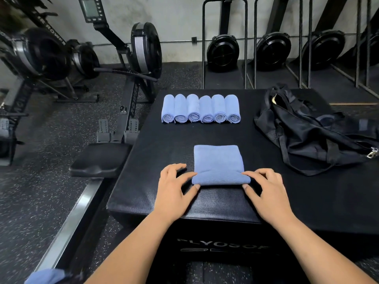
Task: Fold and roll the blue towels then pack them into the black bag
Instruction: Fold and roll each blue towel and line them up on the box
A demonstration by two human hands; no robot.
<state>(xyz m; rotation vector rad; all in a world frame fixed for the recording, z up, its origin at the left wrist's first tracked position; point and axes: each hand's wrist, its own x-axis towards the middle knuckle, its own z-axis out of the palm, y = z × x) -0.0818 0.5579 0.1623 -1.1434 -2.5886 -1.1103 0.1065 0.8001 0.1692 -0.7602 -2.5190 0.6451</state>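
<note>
While the left hand (176, 185) and right hand (264, 187) each pinch an end of its started roll, the folded towel (219, 158) lies on the near half of the padded box (164, 144). Soft, light and limp, it likely rolls best held at both ends. Beyond sit six rolled towels (201, 109), the black bag (307, 136) to their right, then rowing machines (143, 48).

I am seeing a bare strip of counter (217, 133) lying open between the row of rolled towels (201, 109) and the half-rolled towel (219, 158), where a hand could pass sideways. The black bag (307, 132) is crowding the right side, and a rowing machine seat (100, 158) is sitting just beside the counter's left edge.
</note>
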